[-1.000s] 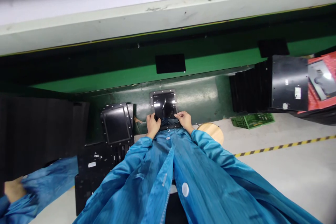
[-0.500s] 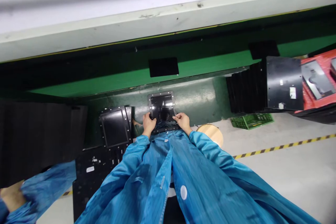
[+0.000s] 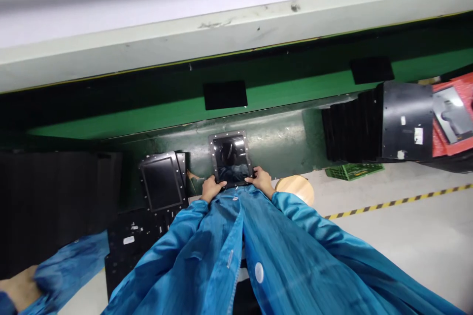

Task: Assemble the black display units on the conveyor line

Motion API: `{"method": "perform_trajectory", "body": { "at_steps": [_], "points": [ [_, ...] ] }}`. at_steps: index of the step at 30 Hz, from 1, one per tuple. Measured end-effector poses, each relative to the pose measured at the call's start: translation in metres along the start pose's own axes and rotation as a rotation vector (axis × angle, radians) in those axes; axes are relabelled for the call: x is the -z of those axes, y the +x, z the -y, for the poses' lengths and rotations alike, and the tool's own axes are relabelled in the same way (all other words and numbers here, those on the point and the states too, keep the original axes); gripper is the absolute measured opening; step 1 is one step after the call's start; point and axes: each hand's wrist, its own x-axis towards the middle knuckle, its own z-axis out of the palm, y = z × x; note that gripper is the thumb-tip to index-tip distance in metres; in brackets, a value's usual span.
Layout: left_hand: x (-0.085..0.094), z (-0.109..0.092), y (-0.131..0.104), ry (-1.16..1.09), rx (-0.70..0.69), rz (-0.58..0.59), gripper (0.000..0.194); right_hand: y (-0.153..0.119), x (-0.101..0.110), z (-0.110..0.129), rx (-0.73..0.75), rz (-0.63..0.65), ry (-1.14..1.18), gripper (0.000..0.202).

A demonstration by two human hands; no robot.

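Observation:
A black framed panel (image 3: pixel 231 152) with a glossy, mirror-like middle and small light dots round its rim lies on the green bench in front of my body. My left hand (image 3: pixel 213 188) is closed on its near left corner, thumb on top of the frame and fingers mostly hidden. At the near right corner my right hand (image 3: pixel 261 181) grips the panel too, its thumb resting on the edge. Left of it lies a stack of similar black framed panels (image 3: pixel 161 183).
A dark tablet-like plate (image 3: pixel 225 95) lies on the green strip behind. To the right stand a row of black panels (image 3: pixel 406 123), a red bin (image 3: pixel 451 145), a green crate (image 3: pixel 354 171) and a round wooden stool (image 3: pixel 296 188). Another person's arm (image 3: pixel 22 286) reaches in at lower left.
Both hands have slid toward me, from the panel's sides to its near corners. The right fingers have gone from a pinch at the side edge to a grip round the corner.

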Motion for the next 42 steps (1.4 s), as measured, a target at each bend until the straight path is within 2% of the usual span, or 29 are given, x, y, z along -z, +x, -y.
{"method": "perform_trajectory", "body": {
  "at_steps": [6, 11, 14, 16, 18, 20, 21, 24, 27, 33, 38, 40, 42],
  "points": [
    [0.004, -0.005, 0.001, -0.051, 0.041, 0.027, 0.038, 0.005, -0.004, 0.005, -0.021, -0.015, -0.033, 0.042],
    [0.008, -0.006, 0.003, -0.006, 0.033, 0.066, 0.04, 0.004, -0.002, 0.002, -0.031, 0.022, -0.075, 0.05],
    [0.023, -0.009, 0.013, 0.045, 0.017, 0.111, 0.052, 0.017, 0.012, 0.007, 0.026, 0.075, -0.126, 0.057],
    [0.042, -0.019, 0.029, 0.038, -0.013, 0.013, 0.065, 0.04, 0.027, 0.023, 0.12, -0.001, -0.092, 0.066],
    [0.066, -0.036, 0.051, -0.045, -0.093, -0.202, 0.071, 0.073, 0.044, 0.049, 0.284, -0.141, 0.006, 0.075],
    [0.09, -0.056, 0.078, -0.149, -0.214, -0.394, 0.067, 0.11, 0.059, 0.079, 0.466, -0.233, 0.086, 0.075],
    [0.099, -0.066, 0.091, -0.183, -0.273, -0.435, 0.062, 0.126, 0.065, 0.093, 0.536, -0.237, 0.099, 0.072],
    [0.114, -0.086, 0.124, -0.226, -0.36, -0.395, 0.041, 0.16, 0.074, 0.119, 0.636, -0.15, 0.092, 0.051],
    [0.112, -0.089, 0.139, -0.282, -0.325, -0.399, 0.032, 0.17, 0.074, 0.122, 0.64, -0.1, 0.091, 0.038],
    [0.101, -0.088, 0.146, -0.356, -0.256, -0.424, 0.027, 0.168, 0.07, 0.119, 0.624, -0.156, 0.111, 0.036],
    [0.108, -0.102, 0.146, -0.386, -0.242, -0.432, 0.024, 0.17, 0.065, 0.126, 0.647, -0.218, 0.079, 0.041],
    [0.113, -0.104, 0.138, -0.371, -0.268, -0.423, 0.024, 0.17, 0.065, 0.128, 0.676, -0.223, 0.052, 0.047],
    [0.117, -0.094, 0.118, -0.362, -0.304, -0.476, 0.029, 0.168, 0.068, 0.128, 0.7, -0.225, 0.006, 0.053]
  ]
}}
